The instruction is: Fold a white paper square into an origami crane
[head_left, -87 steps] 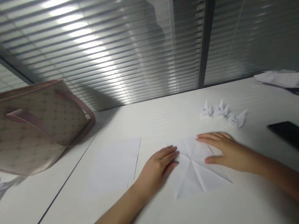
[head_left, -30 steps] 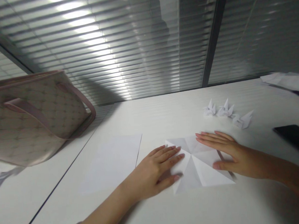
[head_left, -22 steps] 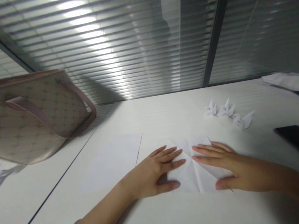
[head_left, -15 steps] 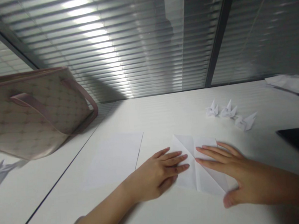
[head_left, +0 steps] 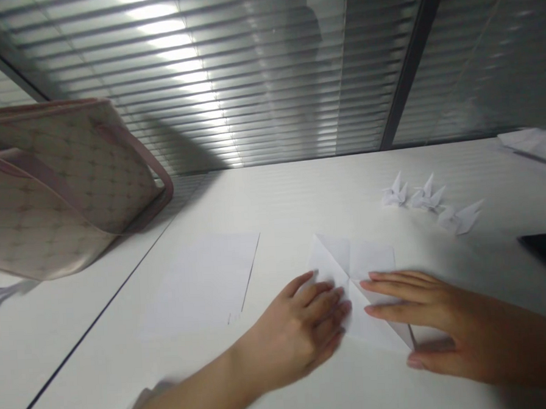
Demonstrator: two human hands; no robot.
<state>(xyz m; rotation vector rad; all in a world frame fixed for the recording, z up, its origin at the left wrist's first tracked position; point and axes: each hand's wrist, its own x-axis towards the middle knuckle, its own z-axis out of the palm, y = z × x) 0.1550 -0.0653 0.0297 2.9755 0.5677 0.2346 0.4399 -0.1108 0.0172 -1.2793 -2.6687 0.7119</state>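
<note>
Left hand (head_left: 302,331), fingers loosely spread, tips on creased paper square (head_left: 372,260); right hand (head_left: 437,324), fingers spread flat on paper (fold half-formed). Next calls for pressing crease flat.

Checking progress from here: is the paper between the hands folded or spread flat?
Folded, not spread: the white paper shows diagonal creases meeting near its middle, and a doubled edge lies by the right hand.

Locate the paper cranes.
In the head view, the paper cranes sit in a row on the right of the white desk, beyond the folded sheet and right hand.
</note>
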